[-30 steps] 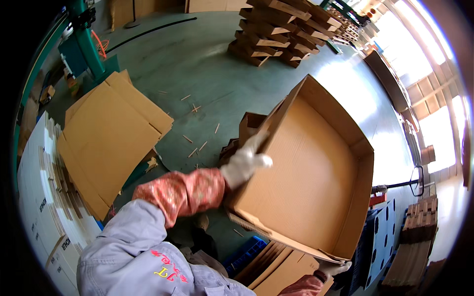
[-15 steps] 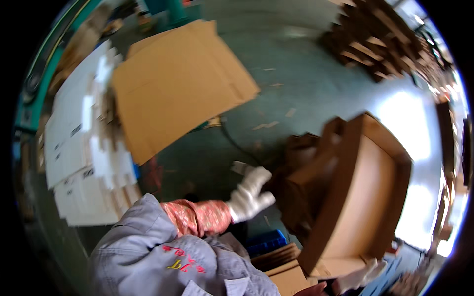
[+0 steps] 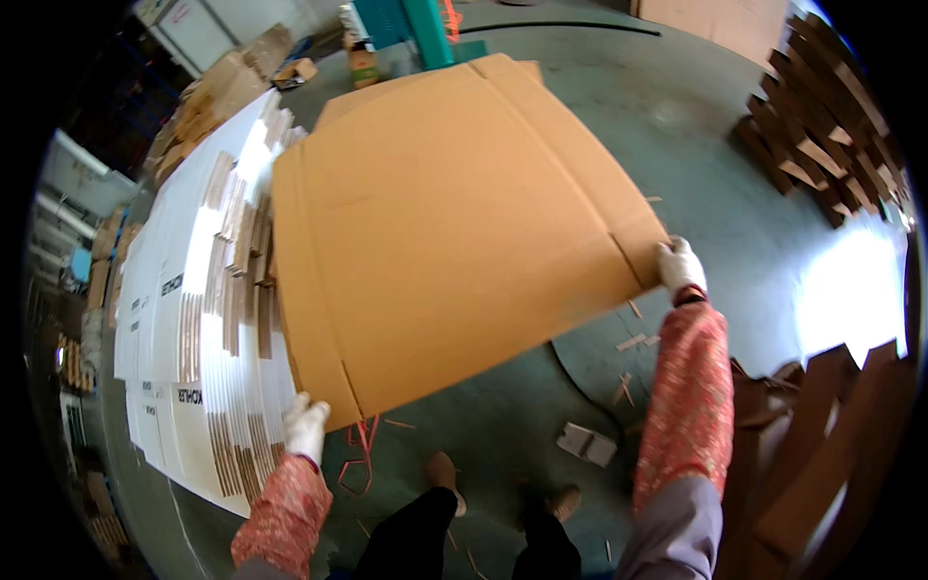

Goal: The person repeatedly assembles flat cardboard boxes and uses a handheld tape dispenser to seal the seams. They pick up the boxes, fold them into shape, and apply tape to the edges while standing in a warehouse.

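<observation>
A large flat brown cardboard sheet (image 3: 454,232) with crease lines and slots lies in front of me, tilted to the right. My left hand (image 3: 306,425), in a white glove, grips its near left corner. At its right corner my right hand (image 3: 682,266), gloved too, has its fingers closed on the edge. Both forearms wear red patterned sleeve covers. Another brown sheet (image 3: 340,108) shows from beneath at the far edge. What supports the sheets is hidden.
Stacked white cardboard (image 3: 159,319) stands on the left. Folded brown cartons (image 3: 822,464) sit at the near right, more stacked cartons (image 3: 812,126) at the far right. A green machine post (image 3: 425,34) rises behind. A black cable (image 3: 575,382) and cardboard scraps lie on the floor.
My view has swung left, away from the open brown carton at the right. Both hands have come to the flat cardboard sheet and taken hold of its near corners.
</observation>
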### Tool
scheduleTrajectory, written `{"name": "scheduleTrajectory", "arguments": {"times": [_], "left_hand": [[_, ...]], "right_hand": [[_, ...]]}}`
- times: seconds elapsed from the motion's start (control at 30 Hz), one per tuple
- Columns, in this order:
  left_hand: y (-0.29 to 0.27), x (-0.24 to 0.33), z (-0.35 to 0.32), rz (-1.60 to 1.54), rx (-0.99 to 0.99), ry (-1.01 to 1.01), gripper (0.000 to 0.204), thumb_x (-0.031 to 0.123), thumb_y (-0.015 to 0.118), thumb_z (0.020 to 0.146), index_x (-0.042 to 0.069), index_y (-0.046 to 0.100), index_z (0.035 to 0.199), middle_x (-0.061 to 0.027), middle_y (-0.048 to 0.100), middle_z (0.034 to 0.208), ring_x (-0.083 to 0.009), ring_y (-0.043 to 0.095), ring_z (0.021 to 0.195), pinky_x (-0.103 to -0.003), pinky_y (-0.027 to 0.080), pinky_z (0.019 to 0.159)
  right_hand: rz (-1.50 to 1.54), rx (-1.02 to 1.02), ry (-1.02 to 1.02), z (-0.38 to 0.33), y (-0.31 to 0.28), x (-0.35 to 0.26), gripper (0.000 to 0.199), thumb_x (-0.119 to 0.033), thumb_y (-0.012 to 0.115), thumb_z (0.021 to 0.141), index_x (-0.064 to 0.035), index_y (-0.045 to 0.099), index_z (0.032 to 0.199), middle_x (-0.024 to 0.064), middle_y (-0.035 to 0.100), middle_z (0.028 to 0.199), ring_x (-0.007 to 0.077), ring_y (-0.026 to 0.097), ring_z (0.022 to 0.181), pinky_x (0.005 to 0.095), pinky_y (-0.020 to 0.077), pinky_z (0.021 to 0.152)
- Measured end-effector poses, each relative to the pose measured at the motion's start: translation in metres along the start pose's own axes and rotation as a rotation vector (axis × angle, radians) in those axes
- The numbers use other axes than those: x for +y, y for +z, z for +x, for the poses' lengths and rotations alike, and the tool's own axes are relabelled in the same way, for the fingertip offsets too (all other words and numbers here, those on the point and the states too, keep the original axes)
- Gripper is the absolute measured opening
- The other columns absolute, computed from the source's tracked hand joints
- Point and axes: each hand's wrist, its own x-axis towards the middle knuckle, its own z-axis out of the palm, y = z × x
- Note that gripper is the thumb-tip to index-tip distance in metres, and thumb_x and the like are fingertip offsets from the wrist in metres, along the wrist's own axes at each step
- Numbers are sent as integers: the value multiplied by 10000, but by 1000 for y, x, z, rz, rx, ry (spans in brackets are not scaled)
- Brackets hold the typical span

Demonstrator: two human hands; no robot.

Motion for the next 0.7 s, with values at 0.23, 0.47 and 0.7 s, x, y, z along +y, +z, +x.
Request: {"name": "scheduleTrajectory", "arguments": {"times": [0.23,0.47,0.7], "left_hand": [[-36,2,-22,-605,-187,-98,442,132,592,899,-35,534,1304,-145,637,1192,-267,644,1022,-388,518,907],[-256,59,-98,-1156,-210,271,629,311,527,988,43,313,1516,-120,505,1422,-258,509,1291,-411,437,1068],[-389,152,-131,-1521,-77,676,628,454,489,1001,68,355,1478,-139,496,1402,-268,494,1280,-416,397,1094]], "right_hand": [[106,31,-18,-5,-23,11,524,-255,700,789,-1,621,1240,180,704,1095,293,670,1001,358,509,874],[1031,-73,76,-105,-213,-61,401,-180,627,867,47,604,1197,31,587,789,108,514,586,263,442,539],[1652,-193,-500,-141,-367,-125,465,-309,530,981,-19,469,1340,142,532,1304,261,523,1200,465,453,996]]}}
